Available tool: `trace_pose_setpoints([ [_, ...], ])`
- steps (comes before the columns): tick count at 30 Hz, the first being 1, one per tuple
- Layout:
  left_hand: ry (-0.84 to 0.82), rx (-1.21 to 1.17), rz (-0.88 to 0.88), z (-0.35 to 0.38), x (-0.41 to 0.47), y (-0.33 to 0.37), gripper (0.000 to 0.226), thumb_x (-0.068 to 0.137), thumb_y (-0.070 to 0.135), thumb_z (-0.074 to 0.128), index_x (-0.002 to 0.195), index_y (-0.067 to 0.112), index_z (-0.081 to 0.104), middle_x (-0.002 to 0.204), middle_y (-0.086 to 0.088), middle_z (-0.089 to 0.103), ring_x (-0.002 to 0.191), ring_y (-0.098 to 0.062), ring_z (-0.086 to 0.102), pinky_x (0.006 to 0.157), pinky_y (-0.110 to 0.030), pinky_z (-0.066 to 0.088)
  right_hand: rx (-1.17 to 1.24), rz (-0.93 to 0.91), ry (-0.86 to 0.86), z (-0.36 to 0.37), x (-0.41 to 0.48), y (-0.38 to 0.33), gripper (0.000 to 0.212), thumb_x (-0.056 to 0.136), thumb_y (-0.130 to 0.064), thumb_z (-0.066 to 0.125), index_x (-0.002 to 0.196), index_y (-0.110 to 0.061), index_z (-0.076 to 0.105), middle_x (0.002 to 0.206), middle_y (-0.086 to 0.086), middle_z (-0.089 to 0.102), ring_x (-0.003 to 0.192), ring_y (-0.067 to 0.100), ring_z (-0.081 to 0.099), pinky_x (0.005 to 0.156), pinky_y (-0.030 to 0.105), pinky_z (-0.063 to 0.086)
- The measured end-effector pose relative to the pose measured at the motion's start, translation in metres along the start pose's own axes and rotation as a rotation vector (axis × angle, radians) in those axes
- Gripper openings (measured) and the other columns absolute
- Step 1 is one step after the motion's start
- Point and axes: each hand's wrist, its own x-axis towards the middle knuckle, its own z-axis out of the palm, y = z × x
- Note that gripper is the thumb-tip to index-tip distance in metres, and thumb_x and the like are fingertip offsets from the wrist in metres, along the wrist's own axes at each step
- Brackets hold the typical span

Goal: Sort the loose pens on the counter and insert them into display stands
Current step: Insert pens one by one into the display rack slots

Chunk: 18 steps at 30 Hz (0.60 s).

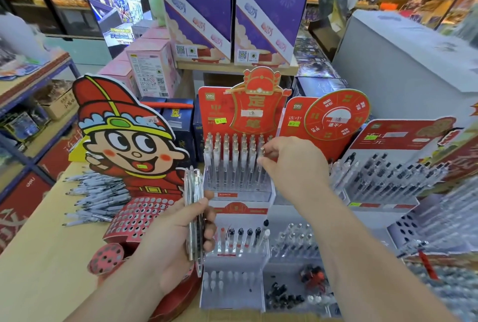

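Left hand (176, 239): fingers and thumb curled round a bundle of clear plastic pens (193, 189). The bundle is held upright, its tops rising above the thumb. It sits just in front of the left edge of the tiered white display stand with a red backing card (214, 104).

Right hand (294, 166): reaches over the stand's upper tier from the right. Fingertips (267, 149) are drawn narrow, thumb and forefinger closing on the gold-tipped top of one white-barrelled pen (261, 152) at the right end of the rows. Whether its tip is seated in a hole I cannot tell; the hand hides it.

Upper tier: rows of matching white pens (234, 163) stand upright, close together. Lower tier: a short row of clear pens with black caps (245, 233), with open slots to their left.

Loose grey-and-black pens (98, 195) lie in a heap on the pale wooden counter (38, 270), far left, beside a cardboard cartoon-figure stand in a red hat (124, 135). Its perforated red base (139, 214) shows many unfilled holes.

Right of the tiered stand: a red card with a round dial (336, 114), then a second white stand filled with slanted clear pens with black parts (385, 174). Behind, two purple-and-white boxes (201, 16) sit on a shelf.
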Motion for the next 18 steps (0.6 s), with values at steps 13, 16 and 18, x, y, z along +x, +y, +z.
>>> trace_pose_setpoints([
  [13,-0.033,0.021,0.020,0.008,-0.011,-0.001,0.040,0.086,0.015,0.063,0.125,0.005,0.062,0.073,-0.010,0.055,0.053,-0.019,0.047,0.042,-0.029,0.041,-0.225,-0.020,-0.004,0.007,0.006,-0.003,0.016,0.092,-0.033,0.066,0.086,-0.019,0.067,0.080,-0.001,0.067,0.073,0.023,0.059,0.059,0.028,0.041],
  [16,-0.041,0.019,0.020,0.008,-0.012,-0.003,0.044,0.083,0.016,0.064,0.126,0.005,0.061,0.073,-0.009,0.055,0.053,-0.019,0.046,0.042,-0.029,0.040,-0.252,-0.023,0.009,0.007,0.007,-0.005,0.014,0.091,-0.025,0.067,0.080,-0.019,0.062,0.075,0.001,0.063,0.067,0.024,0.056,0.057,0.027,0.037],
  [18,-0.045,0.019,0.016,0.009,-0.012,-0.005,0.046,0.082,0.017,0.064,0.126,0.004,0.061,0.073,-0.009,0.055,0.052,-0.019,0.046,0.043,-0.028,0.040,-0.248,-0.033,-0.005,0.005,0.007,-0.005,0.011,0.092,-0.027,0.066,0.085,-0.018,0.066,0.079,0.000,0.067,0.071,0.024,0.059,0.058,0.028,0.042],
])
